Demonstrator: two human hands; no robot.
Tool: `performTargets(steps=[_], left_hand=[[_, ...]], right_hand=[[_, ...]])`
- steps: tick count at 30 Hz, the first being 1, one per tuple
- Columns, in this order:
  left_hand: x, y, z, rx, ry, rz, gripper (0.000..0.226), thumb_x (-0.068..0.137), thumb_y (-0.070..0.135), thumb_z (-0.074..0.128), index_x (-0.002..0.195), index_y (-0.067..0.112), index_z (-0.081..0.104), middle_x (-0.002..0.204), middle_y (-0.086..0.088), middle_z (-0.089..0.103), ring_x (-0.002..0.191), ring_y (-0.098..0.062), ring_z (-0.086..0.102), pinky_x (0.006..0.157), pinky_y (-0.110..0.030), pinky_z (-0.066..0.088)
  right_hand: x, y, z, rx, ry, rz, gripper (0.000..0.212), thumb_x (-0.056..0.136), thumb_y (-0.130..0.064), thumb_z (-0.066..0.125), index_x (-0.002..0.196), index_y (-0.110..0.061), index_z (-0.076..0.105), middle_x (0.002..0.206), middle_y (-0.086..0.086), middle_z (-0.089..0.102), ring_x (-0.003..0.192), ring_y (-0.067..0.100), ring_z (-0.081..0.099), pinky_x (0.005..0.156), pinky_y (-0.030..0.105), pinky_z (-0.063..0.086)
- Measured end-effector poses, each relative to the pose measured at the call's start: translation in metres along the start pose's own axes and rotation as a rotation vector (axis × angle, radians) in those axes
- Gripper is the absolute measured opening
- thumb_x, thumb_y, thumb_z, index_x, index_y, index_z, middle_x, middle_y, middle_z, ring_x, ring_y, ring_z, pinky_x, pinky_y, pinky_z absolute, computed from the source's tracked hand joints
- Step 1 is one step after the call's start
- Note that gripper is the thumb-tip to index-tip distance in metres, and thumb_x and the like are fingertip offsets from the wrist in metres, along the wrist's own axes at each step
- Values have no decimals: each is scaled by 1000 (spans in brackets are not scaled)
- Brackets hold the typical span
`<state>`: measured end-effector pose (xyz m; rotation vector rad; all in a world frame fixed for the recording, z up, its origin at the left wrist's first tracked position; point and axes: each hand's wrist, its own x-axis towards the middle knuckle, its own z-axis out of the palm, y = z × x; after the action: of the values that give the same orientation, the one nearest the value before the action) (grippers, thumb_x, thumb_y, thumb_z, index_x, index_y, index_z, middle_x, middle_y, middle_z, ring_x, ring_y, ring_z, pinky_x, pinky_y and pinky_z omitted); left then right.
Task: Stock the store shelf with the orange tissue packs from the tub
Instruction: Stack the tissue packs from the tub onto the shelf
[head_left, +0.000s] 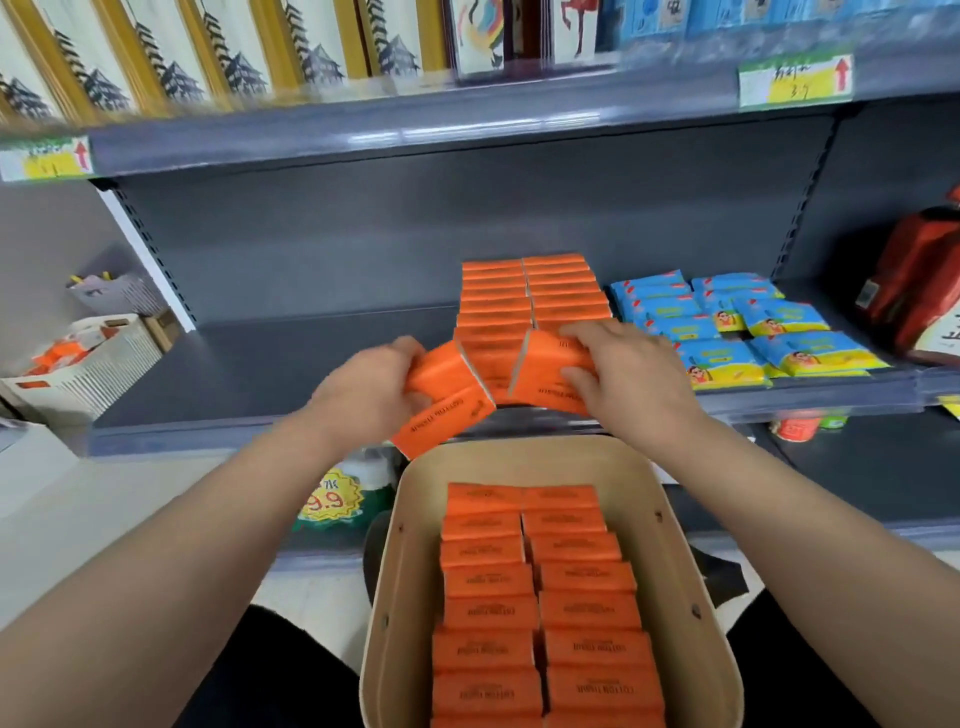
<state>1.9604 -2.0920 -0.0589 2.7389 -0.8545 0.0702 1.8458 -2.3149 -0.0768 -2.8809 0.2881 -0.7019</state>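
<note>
Two packs, one gripped in each hand, left (374, 387) and right (621, 371), neared the shelf (291, 364) rows (530, 299); next came seating them at the front, above the tub (410, 525).

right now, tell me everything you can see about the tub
The tub is a beige, smooth-walled container with rounded corners, plastic by the look of it, with small dark rivets or holes along its inner walls. It sits upright and open below the shelf, close in front of the person. Two rows of orange packs fill it, lying flat. Neither hand touches it; its near end runs out of frame.
</note>
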Motion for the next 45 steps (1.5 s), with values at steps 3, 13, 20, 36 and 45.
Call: performTargets(steps=[3, 13, 20, 36, 45], left_hand=[[35, -14, -17, 17, 124, -75, 37, 85, 20, 61, 120, 14, 49, 111, -10, 61, 103, -32, 56, 79, -36, 44], [158, -72, 7, -21, 14, -212, 39, 87, 16, 55, 125, 16, 45, 114, -8, 59, 106, -31, 57, 79, -32, 42], [238, -84, 42, 210, 60, -255, 32, 88, 7, 44, 119, 12, 44, 119, -14, 55, 115, -33, 47, 91, -45, 42], [350, -79, 93, 213, 173, -215, 53, 84, 0, 40, 131, 25, 46, 129, -7, 41, 121, -28, 36, 85, -44, 45], [333, -96, 93, 87, 287, -122, 68, 75, -7, 49, 138, 19, 41, 130, -8, 44, 120, -30, 40, 104, -37, 33]], right_hand=[[49, 1, -1, -65, 60, -14, 44, 90, -31, 59, 132, -27, 50, 122, 3, 58, 117, 28, 51, 93, 43, 36], [173, 18, 51, -85, -19, 13, 41, 91, -32, 56, 132, -27, 48, 125, 4, 56, 120, 27, 50, 94, 42, 35], [231, 27, 82, -166, -91, -115, 45, 93, -29, 54, 137, -27, 43, 133, 3, 51, 125, 25, 45, 98, 40, 33], [243, 58, 107, -55, -29, -307, 53, 79, -17, 72, 129, -20, 55, 114, 4, 61, 106, 28, 57, 94, 40, 47], [241, 49, 91, -75, -86, -291, 55, 87, -16, 61, 137, -29, 45, 126, -2, 54, 117, 20, 50, 101, 32, 40]])
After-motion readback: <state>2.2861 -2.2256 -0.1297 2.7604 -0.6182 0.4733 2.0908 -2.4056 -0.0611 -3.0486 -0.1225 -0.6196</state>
